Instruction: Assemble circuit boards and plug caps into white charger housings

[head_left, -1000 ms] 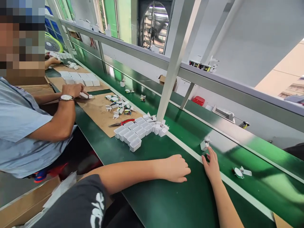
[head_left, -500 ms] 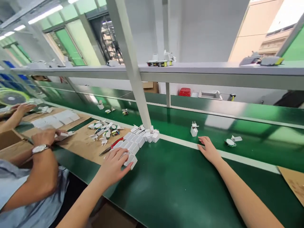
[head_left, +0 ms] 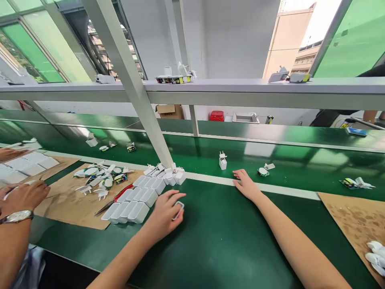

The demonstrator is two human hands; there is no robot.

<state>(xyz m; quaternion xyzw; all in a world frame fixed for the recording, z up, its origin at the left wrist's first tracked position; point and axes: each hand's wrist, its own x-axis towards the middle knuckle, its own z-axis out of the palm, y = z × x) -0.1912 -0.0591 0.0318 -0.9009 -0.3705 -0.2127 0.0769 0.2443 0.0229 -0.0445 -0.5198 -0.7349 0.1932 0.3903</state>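
Note:
My left hand (head_left: 165, 212) is closed round a small white plastic case (head_left: 179, 206), mostly hidden by the fingers, above the green worktop. To its left stand rows of open white plastic cases (head_left: 138, 212), apart from the hand. My right hand (head_left: 246, 185) rests at the pale strip along the belt, its fingers apart and nothing in them. Just beyond it on the green belt is a white case with plug pins (head_left: 222, 161) on top, not touched. A round white part with a circuit board (head_left: 263, 171) lies to the right.
A metal post (head_left: 150, 128) rises behind the cases to a shelf (head_left: 228, 86). Red-handled pliers (head_left: 116, 198) and a heap of circuit boards (head_left: 105, 174) lie on cardboard at left. A co-worker's hand (head_left: 25, 196) is at far left. More cardboard (head_left: 351, 216) lies at right.
The view has turned right. My left hand has moved off the rows of cases, rightward, and now has a white case in it. My right hand stays near the strip.

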